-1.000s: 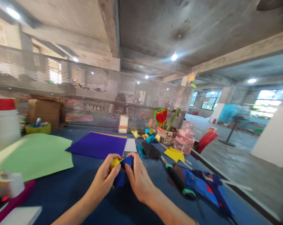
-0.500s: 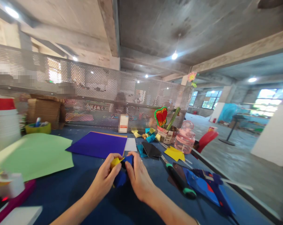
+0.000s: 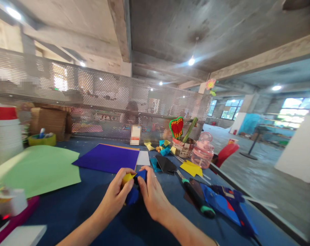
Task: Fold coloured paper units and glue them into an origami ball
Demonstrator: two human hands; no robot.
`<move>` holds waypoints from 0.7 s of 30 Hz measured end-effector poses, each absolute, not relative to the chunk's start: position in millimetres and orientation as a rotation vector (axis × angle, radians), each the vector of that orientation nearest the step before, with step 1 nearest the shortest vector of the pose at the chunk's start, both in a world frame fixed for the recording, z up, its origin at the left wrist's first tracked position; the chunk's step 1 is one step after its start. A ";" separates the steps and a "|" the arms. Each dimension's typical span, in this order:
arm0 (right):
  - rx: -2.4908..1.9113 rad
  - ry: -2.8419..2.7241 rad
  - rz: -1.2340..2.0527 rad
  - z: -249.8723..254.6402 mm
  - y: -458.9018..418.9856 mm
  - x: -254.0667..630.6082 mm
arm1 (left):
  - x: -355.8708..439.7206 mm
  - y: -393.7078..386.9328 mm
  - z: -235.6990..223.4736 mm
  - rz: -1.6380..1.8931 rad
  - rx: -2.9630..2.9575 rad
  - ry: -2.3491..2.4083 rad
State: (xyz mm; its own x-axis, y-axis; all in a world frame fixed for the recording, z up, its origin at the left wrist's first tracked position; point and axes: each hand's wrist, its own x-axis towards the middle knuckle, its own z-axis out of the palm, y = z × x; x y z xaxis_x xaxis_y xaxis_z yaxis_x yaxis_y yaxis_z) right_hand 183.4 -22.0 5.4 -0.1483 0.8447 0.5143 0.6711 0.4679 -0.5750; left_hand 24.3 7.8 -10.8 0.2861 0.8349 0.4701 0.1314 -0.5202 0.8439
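Your left hand (image 3: 118,187) and right hand (image 3: 152,196) pinch the blue-and-yellow folded piece (image 3: 132,196) between them; it looks light, thin and easily creased, so hold its edges gently under your thumbs.

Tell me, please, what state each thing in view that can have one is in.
Left hand: closed on the yellow-and-blue piece.
Right hand: closed on the same piece.
Purple sheet: lying flat.
Green sheet: spread out.
Black-and-green-handled tool: lying down, metal end uncovered.
Glue gun: lying down; on or off, cannot tell.
Pink bottle: upright.
Hanging bulb: lit.
Red indicator: lit.
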 end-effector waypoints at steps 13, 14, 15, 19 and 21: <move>-1.289 -1.877 0.281 6.6 -22.3 182.1 | 23.8 7.2 -10.6 1.276 1.836 0.858; -1.290 -1.876 0.282 6.5 -21.8 182.0 | 23.8 7.3 -10.4 1.274 1.835 0.861; -1.291 -1.875 0.283 6.3 -21.4 181.9 | 23.8 7.2 -10.2 1.271 1.836 0.861; -1.284 -1.876 0.286 5.3 -21.1 182.2 | 24.3 6.1 -9.0 1.263 1.852 0.850; -1.279 -1.888 0.290 5.0 -21.4 182.8 | 24.9 5.0 -8.2 1.259 1.869 0.833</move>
